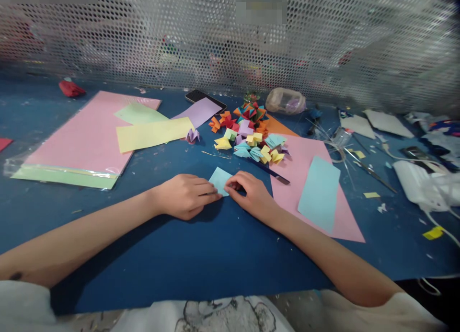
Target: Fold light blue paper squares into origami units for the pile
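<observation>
A small light blue paper square (pixel 218 178) lies on the blue table in front of me, turned so that one corner points away. My left hand (pixel 189 196) rests at its lower left edge, fingers close together and holding it at the tips. On the opposite side, my right hand (pixel 249 193) pinches the paper's right edge between thumb and fingers. Just beyond is a pile of small folded paper pieces (pixel 247 128) in several colours. A lone purple folded piece (pixel 192 136) sits left of the pile. A dark slim tool (pixel 275 175) lies right of my right hand.
At left are pink sheets in a clear sleeve (pixel 82 131), with a yellow strip (pixel 154 134) over them. A phone (pixel 204 98) lies behind. Right are a pink sheet (pixel 348 217), a light blue strip (pixel 319 193) and a white device with cables (pixel 419 181). Perforated metal (pixel 215 44) borders the back.
</observation>
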`<state>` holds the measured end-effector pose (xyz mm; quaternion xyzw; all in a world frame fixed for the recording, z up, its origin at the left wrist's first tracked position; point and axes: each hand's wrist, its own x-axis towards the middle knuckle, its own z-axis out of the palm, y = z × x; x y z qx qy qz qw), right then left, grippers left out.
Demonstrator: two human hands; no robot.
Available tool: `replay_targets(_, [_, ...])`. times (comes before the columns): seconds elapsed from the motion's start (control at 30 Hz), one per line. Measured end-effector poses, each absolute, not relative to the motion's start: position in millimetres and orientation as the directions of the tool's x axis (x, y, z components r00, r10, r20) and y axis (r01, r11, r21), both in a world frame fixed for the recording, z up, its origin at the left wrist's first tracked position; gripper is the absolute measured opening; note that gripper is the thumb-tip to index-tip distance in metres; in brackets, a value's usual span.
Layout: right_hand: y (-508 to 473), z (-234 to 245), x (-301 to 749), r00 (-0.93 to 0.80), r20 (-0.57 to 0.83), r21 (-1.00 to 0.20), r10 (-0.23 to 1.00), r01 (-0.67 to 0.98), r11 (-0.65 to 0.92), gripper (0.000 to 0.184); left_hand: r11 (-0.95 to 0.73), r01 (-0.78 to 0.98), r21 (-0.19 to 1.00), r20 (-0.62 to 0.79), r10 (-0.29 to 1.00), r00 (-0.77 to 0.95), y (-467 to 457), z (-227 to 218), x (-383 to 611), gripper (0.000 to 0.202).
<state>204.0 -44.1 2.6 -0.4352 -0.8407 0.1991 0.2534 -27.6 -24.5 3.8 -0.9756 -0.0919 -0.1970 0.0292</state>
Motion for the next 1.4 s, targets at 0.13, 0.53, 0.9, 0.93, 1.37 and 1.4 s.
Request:
replay_targets(0.13, [-42.7,3.1,204.7,-0.481,0.254,-0.578,0.839,0.620,0.531,0.017,-0.976,0.219,0.002,0.322,0.208,0.923,-25.0,5.4,-27.0,0.033])
replay_targets(0.53, [-43.1,0.7,208.2,-0.493,0.297,-0.414,0.818,0.706,0.575,0.019,-0.969,0.205,0.139,0.270,0.236,0.933,-30.8,5.6,-21.9,0.033])
replay_targets(0.9, [-36.6,5.6,227.0,-0.480,0.323,-0.345,0.816,0.743,0.574,0.030,-0.966,0.238,0.101,0.168,0.253,0.953,-29.8,12.4,-18.9,0.045])
replay_targets(0.93, [-37.2,6.7,226.8,-0.465,0.330,-0.382,0.822,0.730,0.567,0.025,-0.965,0.243,0.101,0.176,0.258,0.950,-29.6,12.3,-19.3,0.045])
replay_targets(1.37, [-32.0,13.4,235.9,-0.516,0.254,-0.696,0.818,0.490,0.525,0.033,-0.947,0.307,0.092,0.174,0.318,0.932,-29.6,10.8,-21.3,0.050])
replay_targets(1.4, [-31.5,13.2,236.1,-0.553,0.264,-0.675,0.791,0.480,0.560,0.030,-0.948,0.306,0.091,0.177,0.318,0.931,-29.9,10.6,-21.4,0.050])
